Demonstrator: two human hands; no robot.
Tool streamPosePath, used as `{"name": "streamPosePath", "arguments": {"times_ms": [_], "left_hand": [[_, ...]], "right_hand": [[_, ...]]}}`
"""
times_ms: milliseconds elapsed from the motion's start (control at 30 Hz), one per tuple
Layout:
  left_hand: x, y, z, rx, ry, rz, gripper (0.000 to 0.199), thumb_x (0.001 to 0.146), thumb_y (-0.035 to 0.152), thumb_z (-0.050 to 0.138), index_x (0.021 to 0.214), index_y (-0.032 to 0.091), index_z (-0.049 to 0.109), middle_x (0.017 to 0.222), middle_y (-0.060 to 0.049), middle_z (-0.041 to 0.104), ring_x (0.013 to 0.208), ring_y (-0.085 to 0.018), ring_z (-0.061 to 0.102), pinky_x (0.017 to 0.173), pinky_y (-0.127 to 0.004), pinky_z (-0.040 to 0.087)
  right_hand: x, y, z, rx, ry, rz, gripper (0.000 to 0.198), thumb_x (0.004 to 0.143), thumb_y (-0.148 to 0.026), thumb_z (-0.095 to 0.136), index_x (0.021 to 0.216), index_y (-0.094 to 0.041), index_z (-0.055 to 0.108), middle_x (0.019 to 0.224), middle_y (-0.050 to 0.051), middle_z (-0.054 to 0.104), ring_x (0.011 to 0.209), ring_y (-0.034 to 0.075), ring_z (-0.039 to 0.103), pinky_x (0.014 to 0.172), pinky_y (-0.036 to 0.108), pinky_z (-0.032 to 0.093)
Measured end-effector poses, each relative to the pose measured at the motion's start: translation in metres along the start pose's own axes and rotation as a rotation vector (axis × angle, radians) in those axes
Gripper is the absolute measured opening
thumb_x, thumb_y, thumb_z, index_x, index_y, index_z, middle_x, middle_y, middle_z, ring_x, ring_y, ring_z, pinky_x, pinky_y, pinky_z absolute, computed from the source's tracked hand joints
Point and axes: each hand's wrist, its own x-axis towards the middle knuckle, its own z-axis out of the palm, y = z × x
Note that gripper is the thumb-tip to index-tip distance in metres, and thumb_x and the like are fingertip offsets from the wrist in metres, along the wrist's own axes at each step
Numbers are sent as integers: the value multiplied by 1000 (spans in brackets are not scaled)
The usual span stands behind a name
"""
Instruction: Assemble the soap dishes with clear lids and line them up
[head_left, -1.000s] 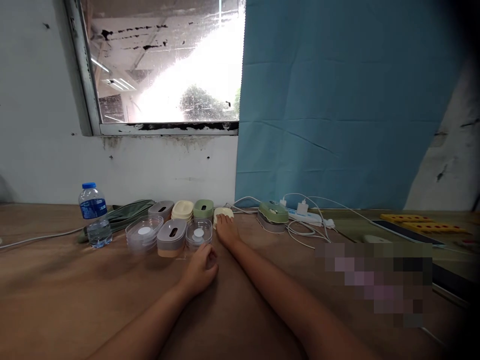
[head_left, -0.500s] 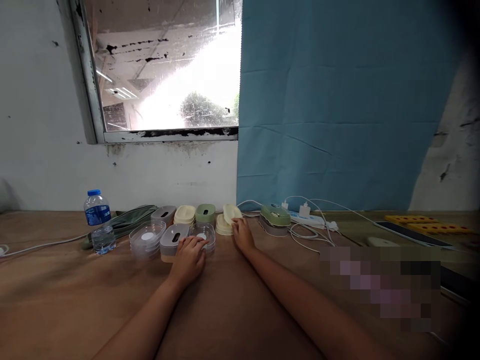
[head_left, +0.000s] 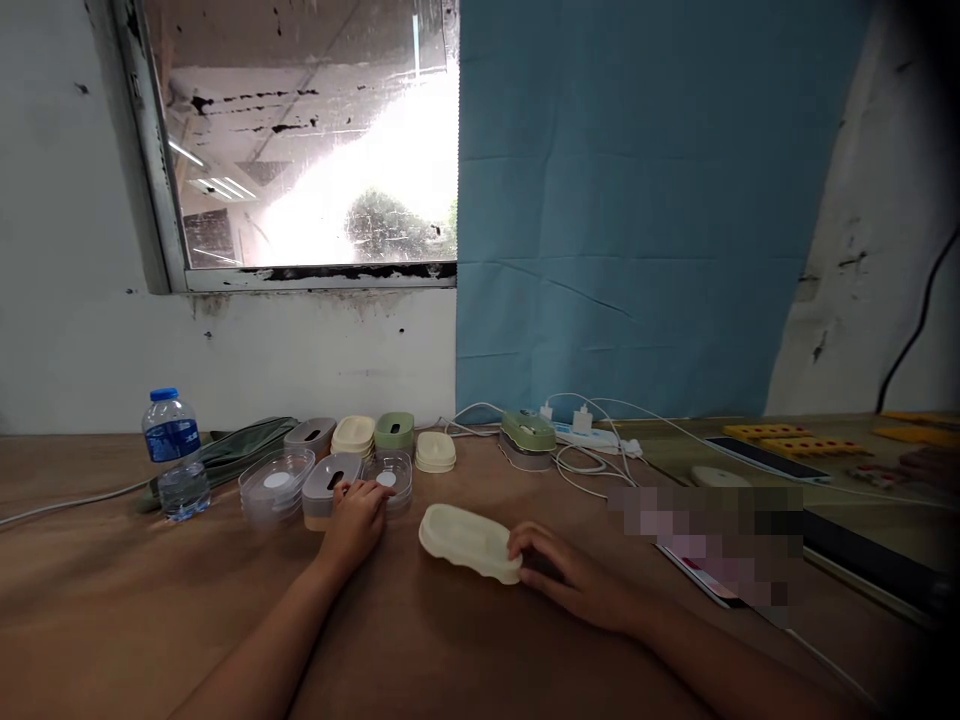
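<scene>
My right hand (head_left: 566, 575) pinches one end of a cream plastic lid (head_left: 469, 542), which is held over the near part of the table with its long side facing me. My left hand (head_left: 358, 515) lies with fingers stretched out at the right front of a grey lidded box (head_left: 330, 485) with a dark slot. Its fingertips reach toward a stack of clear plastic containers (head_left: 391, 475); whether they touch is hard to tell. Behind these stand a stack of cream slotted lids (head_left: 352, 434) and a green slotted lid (head_left: 394, 431). A smaller stack of cream lids (head_left: 436, 452) stands to their right.
More clear containers (head_left: 276, 480) and a water bottle (head_left: 174, 455) stand at left, by a dark green pouch (head_left: 244, 450). At right are a green-and-grey box (head_left: 527, 440), a power strip (head_left: 592, 437) with loose cables, and a phone (head_left: 701, 575). Another person's hand (head_left: 930, 468) shows far right.
My right hand has lifted the cream lid off the small stack and brought it toward me and down. My left hand stays by the grey box. The view has turned slightly right.
</scene>
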Motion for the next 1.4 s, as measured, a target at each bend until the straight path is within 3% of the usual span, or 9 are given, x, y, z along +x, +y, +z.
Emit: {"name": "streamPosePath", "arguments": {"times_ms": [133, 400, 567, 767, 933, 1033, 1100, 1267, 1400], "left_hand": [[-1, 1, -1, 8, 8, -24, 28, 79, 14, 38, 92, 23, 60, 96, -5, 63, 93, -21, 52, 91, -41, 24], [1, -15, -21, 167, 155, -33, 33, 69, 12, 41, 96, 22, 58, 106, -7, 58, 102, -24, 49, 91, -41, 25], [0, -31, -25, 230, 60, -176, 27, 70, 22, 46, 94, 18, 57, 99, -8, 61, 94, -25, 53, 83, -38, 32], [1, -37, -23, 197, -4, -174, 19, 74, 27, 46, 85, 16, 56, 89, -8, 62, 86, -23, 56, 77, -34, 36], [5, -31, -31, 150, 208, -113, 21, 77, 28, 46, 87, 13, 56, 85, -10, 60, 82, -23, 54, 73, -33, 39], [5, -16, -39, 94, 422, 4, 23, 78, 30, 47, 92, 14, 57, 89, -9, 61, 88, -23, 53, 83, -37, 35], [2, -2, -42, 4, 457, 87, 23, 78, 32, 50, 94, 17, 58, 92, -7, 62, 92, -22, 53, 87, -39, 32], [-9, 34, -38, -351, -13, 391, 23, 77, 32, 55, 97, 23, 61, 95, -4, 65, 93, -18, 55, 89, -35, 32], [-12, 43, -23, -503, -285, 485, 23, 73, 31, 60, 95, 25, 64, 94, -4, 66, 94, -18, 55, 91, -35, 30]], "right_hand": [[4, -4, -3, -32, -96, -18, 16, 84, -30, 42, 97, -22, 49, 101, 5, 49, 92, 16, 49, 83, 32, 41], [4, 0, -4, -77, -83, -39, 16, 75, -21, 52, 91, -21, 52, 96, 4, 52, 92, 17, 50, 83, 30, 41], [6, 2, -7, -46, -103, -49, 23, 73, -19, 53, 96, -21, 53, 101, 5, 51, 96, 17, 50, 87, 31, 40], [5, -1, -11, -48, -133, -36, 21, 74, -18, 51, 95, -23, 55, 105, 5, 50, 98, 17, 50, 88, 32, 39], [6, -2, -10, -72, -125, -23, 29, 73, -23, 54, 102, -22, 53, 108, 6, 49, 100, 20, 49, 88, 33, 40], [7, 1, -5, -95, -5, 19, 50, 69, -26, 59, 117, -23, 42, 114, 8, 46, 95, 20, 51, 87, 36, 41], [7, 4, 0, -104, 102, 59, 69, 67, -28, 62, 127, -25, 29, 123, 9, 38, 96, 21, 51, 89, 39, 40], [7, 2, 1, -164, 235, 26, 99, 59, -42, 69, 136, -27, 8, 139, 10, 13, 123, 29, 27, 100, 45, 28], [6, -3, -3, -194, 26, 32, 86, 61, -48, 66, 133, -27, 25, 141, 8, 15, 127, 30, 20, 101, 44, 25]]}}
